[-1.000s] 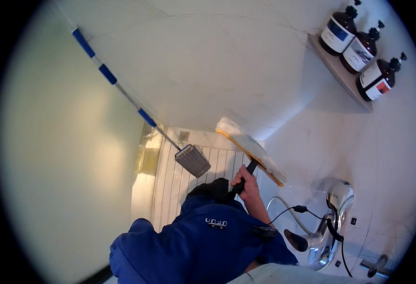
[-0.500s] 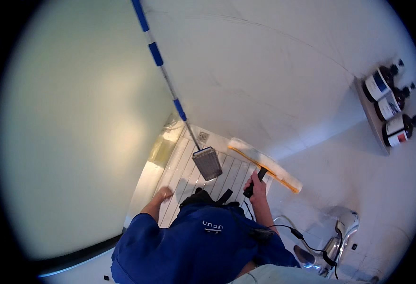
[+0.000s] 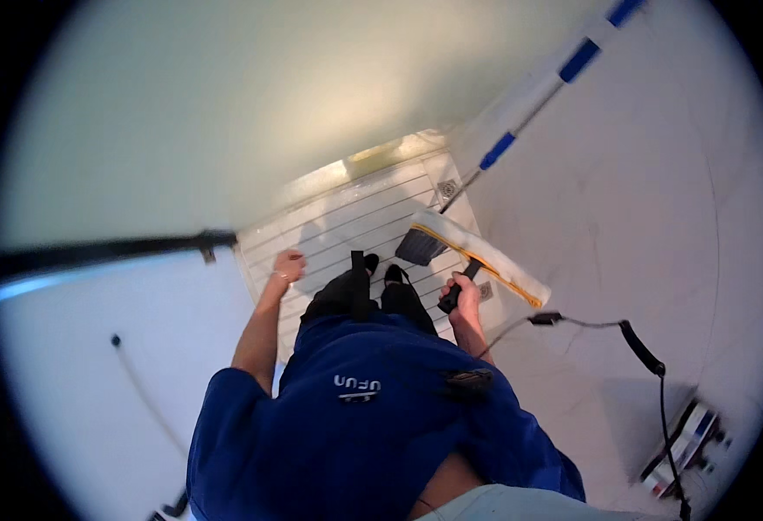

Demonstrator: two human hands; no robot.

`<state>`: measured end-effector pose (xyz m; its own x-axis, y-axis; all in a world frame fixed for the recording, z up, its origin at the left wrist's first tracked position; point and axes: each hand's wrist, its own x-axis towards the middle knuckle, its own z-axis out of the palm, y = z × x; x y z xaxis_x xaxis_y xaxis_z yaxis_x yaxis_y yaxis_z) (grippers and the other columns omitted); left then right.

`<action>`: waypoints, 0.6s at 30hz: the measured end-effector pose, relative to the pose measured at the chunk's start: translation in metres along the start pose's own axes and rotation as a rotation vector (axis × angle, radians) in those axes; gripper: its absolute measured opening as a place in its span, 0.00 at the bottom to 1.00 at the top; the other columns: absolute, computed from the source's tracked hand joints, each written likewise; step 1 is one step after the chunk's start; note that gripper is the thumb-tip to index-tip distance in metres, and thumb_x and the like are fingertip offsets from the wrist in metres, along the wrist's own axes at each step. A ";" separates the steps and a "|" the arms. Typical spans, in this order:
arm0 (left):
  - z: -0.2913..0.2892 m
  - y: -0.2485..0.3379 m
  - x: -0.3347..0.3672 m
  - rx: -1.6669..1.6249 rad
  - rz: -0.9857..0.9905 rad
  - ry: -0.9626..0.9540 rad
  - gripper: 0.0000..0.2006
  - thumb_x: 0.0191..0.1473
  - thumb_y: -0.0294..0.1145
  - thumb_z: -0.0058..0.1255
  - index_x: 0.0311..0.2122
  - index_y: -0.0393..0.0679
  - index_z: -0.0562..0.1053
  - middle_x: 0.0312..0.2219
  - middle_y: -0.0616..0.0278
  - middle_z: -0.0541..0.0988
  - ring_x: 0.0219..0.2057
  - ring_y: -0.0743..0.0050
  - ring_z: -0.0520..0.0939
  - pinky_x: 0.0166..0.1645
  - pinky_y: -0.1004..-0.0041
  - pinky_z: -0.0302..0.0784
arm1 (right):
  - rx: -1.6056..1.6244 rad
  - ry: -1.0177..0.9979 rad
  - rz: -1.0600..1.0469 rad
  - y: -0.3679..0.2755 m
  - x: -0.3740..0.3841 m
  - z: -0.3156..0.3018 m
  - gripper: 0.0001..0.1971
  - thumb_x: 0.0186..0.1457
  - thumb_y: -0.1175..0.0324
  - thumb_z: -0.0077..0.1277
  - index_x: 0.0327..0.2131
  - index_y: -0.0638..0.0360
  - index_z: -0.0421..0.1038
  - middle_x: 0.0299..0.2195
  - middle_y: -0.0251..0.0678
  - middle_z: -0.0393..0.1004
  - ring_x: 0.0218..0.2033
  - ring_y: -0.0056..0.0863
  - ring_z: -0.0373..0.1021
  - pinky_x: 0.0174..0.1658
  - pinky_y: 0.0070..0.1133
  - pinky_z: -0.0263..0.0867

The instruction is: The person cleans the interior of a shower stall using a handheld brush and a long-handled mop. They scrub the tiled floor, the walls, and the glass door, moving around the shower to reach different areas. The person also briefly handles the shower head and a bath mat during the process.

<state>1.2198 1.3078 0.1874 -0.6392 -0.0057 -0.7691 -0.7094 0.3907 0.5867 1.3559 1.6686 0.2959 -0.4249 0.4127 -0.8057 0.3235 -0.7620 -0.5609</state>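
My right hand [image 3: 464, 300] is wrapped round the black handle of a window washer [image 3: 494, 258], a T-shaped tool with a long white fleece pad and a yellow-orange edge. Its pad is held slantwise above the slatted floor, right of my feet. In front of my body on the left, my left hand [image 3: 289, 266] hangs empty, its fingers loosely bent and slightly apart. Beyond the washer, a long blue-and-silver pole [image 3: 529, 122] leans against the wall. The grey rectangular head [image 3: 420, 247] at its lower end rests on the floor, partly covered by the washer's pad.
A frosted glass panel [image 3: 208, 113] rises ahead on the left. White marble-look wall [image 3: 624, 208] stands to the right. Pump bottles [image 3: 685, 447] sit on a shelf at the lower right. A black coiled cord [image 3: 640, 346] crosses my right side. A floor drain [image 3: 447, 189] lies near the pole.
My view has turned, so the pole now slants to the upper right and the bottles sit lower. My left hand has come up, its fingers loosening. The washer stays in my right hand.
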 end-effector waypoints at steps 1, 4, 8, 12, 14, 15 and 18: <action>-0.018 -0.014 -0.031 -0.034 -0.075 0.121 0.11 0.39 0.27 0.47 0.32 0.37 0.71 0.20 0.60 0.74 0.14 0.75 0.72 0.16 0.76 0.67 | -0.120 -0.082 -0.001 -0.004 -0.002 0.001 0.06 0.44 0.68 0.45 0.26 0.58 0.61 0.17 0.31 0.62 0.15 0.23 0.61 0.18 0.21 0.58; -0.042 -0.061 -0.117 -0.175 -0.102 0.340 0.11 0.42 0.27 0.46 0.34 0.36 0.70 0.22 0.58 0.75 0.14 0.76 0.74 0.15 0.79 0.67 | -0.376 -0.292 0.047 -0.011 0.019 -0.004 0.07 0.44 0.68 0.46 0.26 0.61 0.63 0.17 0.34 0.64 0.16 0.25 0.63 0.18 0.21 0.60; -0.015 -0.115 -0.245 -0.428 -0.274 0.523 0.13 0.43 0.27 0.46 0.37 0.36 0.68 0.23 0.57 0.75 0.16 0.75 0.74 0.16 0.79 0.68 | -0.478 -0.540 0.259 -0.025 0.005 0.016 0.12 0.49 0.61 0.48 0.25 0.60 0.64 0.19 0.35 0.68 0.18 0.25 0.66 0.20 0.20 0.63; 0.049 -0.202 -0.335 -0.532 -0.451 0.502 0.13 0.46 0.30 0.46 0.38 0.37 0.68 0.24 0.59 0.74 0.20 0.73 0.76 0.20 0.77 0.72 | -0.587 -0.728 0.441 0.003 -0.013 0.012 0.13 0.51 0.58 0.46 0.27 0.58 0.64 0.22 0.30 0.66 0.19 0.19 0.63 0.21 0.17 0.62; 0.025 -0.173 -0.339 -0.577 -0.467 0.453 0.13 0.45 0.31 0.47 0.37 0.37 0.68 0.24 0.60 0.75 0.20 0.72 0.76 0.21 0.76 0.73 | -0.467 -0.712 0.608 -0.007 -0.032 0.080 0.12 0.51 0.58 0.46 0.29 0.57 0.63 0.21 0.27 0.63 0.18 0.16 0.60 0.20 0.14 0.60; 0.012 -0.155 -0.349 -0.588 -0.451 0.437 0.14 0.44 0.31 0.48 0.37 0.38 0.69 0.24 0.60 0.75 0.19 0.73 0.76 0.20 0.76 0.72 | -0.488 -0.637 0.623 -0.017 -0.059 0.103 0.13 0.51 0.58 0.46 0.31 0.57 0.62 0.20 0.25 0.62 0.17 0.14 0.58 0.19 0.13 0.57; 0.067 -0.191 -0.351 -0.591 -0.488 0.435 0.15 0.41 0.32 0.49 0.36 0.39 0.70 0.24 0.60 0.75 0.20 0.74 0.76 0.21 0.76 0.72 | -0.520 -0.655 0.650 0.020 -0.041 0.071 0.16 0.52 0.54 0.43 0.32 0.57 0.62 0.20 0.25 0.62 0.17 0.14 0.58 0.19 0.14 0.57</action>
<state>1.5997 1.2973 0.3285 -0.1956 -0.4444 -0.8742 -0.8936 -0.2865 0.3456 1.3192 1.6011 0.3309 -0.3628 -0.4656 -0.8072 0.9087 -0.3687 -0.1958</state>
